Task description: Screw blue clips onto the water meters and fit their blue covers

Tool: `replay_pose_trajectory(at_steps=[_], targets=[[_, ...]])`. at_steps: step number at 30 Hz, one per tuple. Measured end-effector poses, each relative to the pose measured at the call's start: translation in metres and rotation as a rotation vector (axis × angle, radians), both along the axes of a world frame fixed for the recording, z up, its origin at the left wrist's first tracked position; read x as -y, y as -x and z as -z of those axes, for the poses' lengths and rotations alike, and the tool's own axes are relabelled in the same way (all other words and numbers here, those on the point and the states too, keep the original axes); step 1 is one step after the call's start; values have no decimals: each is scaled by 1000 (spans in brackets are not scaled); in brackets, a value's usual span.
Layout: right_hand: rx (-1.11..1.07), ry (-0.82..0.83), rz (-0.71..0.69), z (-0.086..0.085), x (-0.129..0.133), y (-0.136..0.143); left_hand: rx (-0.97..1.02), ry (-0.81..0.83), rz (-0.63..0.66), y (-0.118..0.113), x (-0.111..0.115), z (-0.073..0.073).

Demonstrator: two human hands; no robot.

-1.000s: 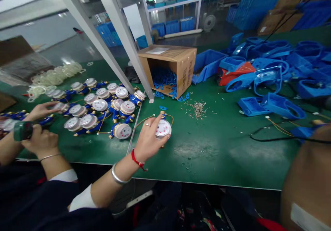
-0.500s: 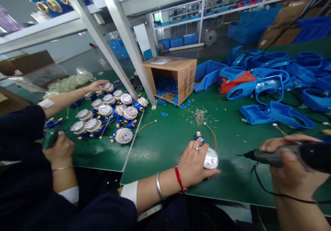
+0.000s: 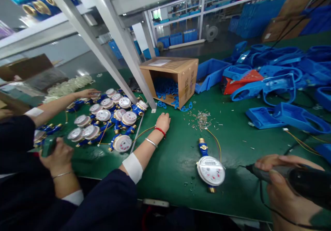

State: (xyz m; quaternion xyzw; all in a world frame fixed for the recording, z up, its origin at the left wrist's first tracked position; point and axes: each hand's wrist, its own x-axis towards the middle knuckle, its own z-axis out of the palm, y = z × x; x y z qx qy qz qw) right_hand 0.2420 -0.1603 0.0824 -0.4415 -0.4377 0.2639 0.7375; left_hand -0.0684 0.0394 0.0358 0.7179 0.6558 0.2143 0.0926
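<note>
Head view: white-faced meter [image 3: 210, 170] lying near the front edge of the worktop [image 3: 176, 176].
Right hand [image 3: 287, 186] is wrapped round a power driver [image 3: 306, 182]; left hand [image 3: 163, 122] has curled fingers near some blue clips [image 3: 162, 104], can't tell if it's got anything.

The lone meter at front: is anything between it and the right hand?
Only the power driver in the right hand, pointing toward the lone meter; beyond its tip, nothing visible stands in the way.

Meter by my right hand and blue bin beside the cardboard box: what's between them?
In the head view, scattered small metal pieces and a thin cable lie there.
</note>
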Motion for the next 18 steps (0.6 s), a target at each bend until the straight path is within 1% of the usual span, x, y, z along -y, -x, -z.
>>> replay_pose_trajectory(at_steps=[1, 3, 4, 5, 7, 8, 9, 10, 12, 15, 18], targets=[[-1, -22, 0, 1, -2, 0, 25, -1, 15, -4, 5, -1], [-1, -70, 8, 3, -6, -1, 82, 7, 68, -19, 23, -4], [-5, -100, 24, 3, -8, -2, 169, 43, 113, -28, 35, -6], [-11, -132, 43, 4, -10, -2, 304, 108, 167, -38, 48, -7], [-31, -191, 77, 5, -13, -4, 654, 289, 259, -58, 76, -10], [-40, -209, 88, 5, -14, -4, 810, 368, 279, -67, 88, -10], [-43, -226, 96, 6, -14, -5, 912, 419, 279, -75, 99, -9], [-40, -244, 105, 6, -15, -5, 942, 433, 264, -81, 108, -7], [-27, -259, 119, 8, -15, -6, 893, 410, 219, -90, 120, -1], [-18, -260, 113, 9, -14, -5, 781, 376, 166, -97, 129, 10], [-6, -274, 89, 9, -12, -4, 753, 355, 133, -100, 137, 19]])
